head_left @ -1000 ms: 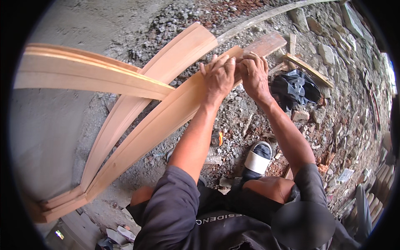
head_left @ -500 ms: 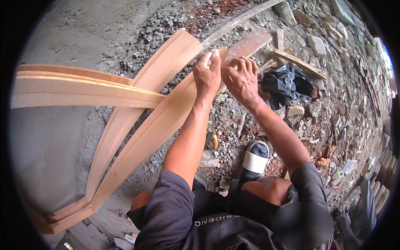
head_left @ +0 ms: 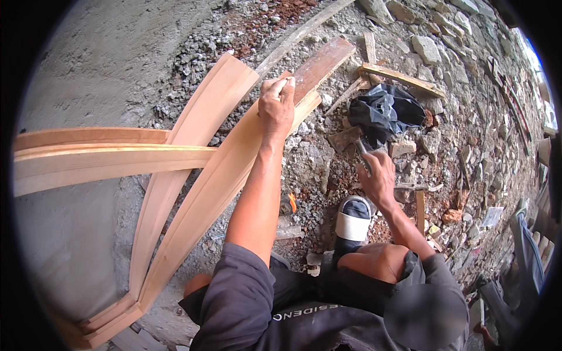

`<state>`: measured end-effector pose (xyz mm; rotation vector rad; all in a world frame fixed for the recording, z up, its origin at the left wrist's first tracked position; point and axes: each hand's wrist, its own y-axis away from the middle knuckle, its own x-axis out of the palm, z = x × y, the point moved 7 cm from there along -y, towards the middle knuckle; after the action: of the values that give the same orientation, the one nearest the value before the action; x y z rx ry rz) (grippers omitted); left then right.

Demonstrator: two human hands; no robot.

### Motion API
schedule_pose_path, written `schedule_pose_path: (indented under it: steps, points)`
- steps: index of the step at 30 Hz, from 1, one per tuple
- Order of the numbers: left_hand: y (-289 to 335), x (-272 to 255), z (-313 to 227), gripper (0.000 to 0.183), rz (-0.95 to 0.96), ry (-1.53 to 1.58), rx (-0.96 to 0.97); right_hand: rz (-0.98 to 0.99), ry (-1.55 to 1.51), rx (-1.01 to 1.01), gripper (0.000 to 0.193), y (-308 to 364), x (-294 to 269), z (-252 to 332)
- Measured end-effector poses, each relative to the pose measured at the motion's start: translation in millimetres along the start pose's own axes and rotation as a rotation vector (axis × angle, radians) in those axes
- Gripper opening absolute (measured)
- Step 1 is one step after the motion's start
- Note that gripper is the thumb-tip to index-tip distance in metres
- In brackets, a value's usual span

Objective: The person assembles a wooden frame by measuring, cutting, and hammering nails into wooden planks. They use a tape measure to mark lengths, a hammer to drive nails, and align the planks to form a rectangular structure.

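Observation:
A long pale wooden door or window frame lies across the ground, its rails meeting at the lower left. On the end of its nearer rail, my left hand is closed in a pinch. What is between the fingertips is too small to make out. Under that end lies a weathered reddish-brown plank. Further right, my right hand is closed around the handle of a hatchet with a broad, rusty-looking head. The hatchet is low over the rubble, beside a black plastic bag.
A second pale board and a crosspiece join the frame on the left. Rubble and stones cover the ground to the right. A tape measure lies near my sandalled foot. A wood strip lies beyond the bag.
My right hand has left the frame's end beside my left hand, moved down to the right and taken hold of the hatchet. My left hand stays at the wood. The view has shifted slightly.

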<state>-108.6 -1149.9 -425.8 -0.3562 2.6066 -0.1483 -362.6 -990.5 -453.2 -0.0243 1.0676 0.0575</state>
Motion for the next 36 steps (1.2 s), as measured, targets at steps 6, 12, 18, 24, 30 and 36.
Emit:
schedule_pose_path:
  steps: [6,12,18,24,30,36]
  points:
    - [-1.3,5.3,-2.4,0.030,0.056,-0.091,0.033,0.057,0.105,0.244,0.034,63.8,10.0,-55.9]
    - [-0.1,7.3,-4.9,0.032,0.097,-0.100,0.000,0.133,-0.059,0.424,0.027,50.5,19.1,-61.5]
    - [-0.7,8.0,-8.7,0.030,0.085,-0.112,0.076,0.247,-0.432,0.414,0.030,47.6,-2.8,-46.8]
    - [0.0,6.9,-6.4,0.028,0.074,-0.167,0.132,0.270,-0.443,0.209,0.035,-57.5,-71.2,54.0]
    - [1.1,11.0,-12.9,0.025,0.102,-0.188,0.134,0.215,-0.322,-0.025,0.034,-112.6,-89.3,100.6]
    - [0.7,9.2,-5.3,0.023,0.056,-0.243,0.188,0.244,-0.283,-0.047,0.032,-124.5,-92.3,116.0]
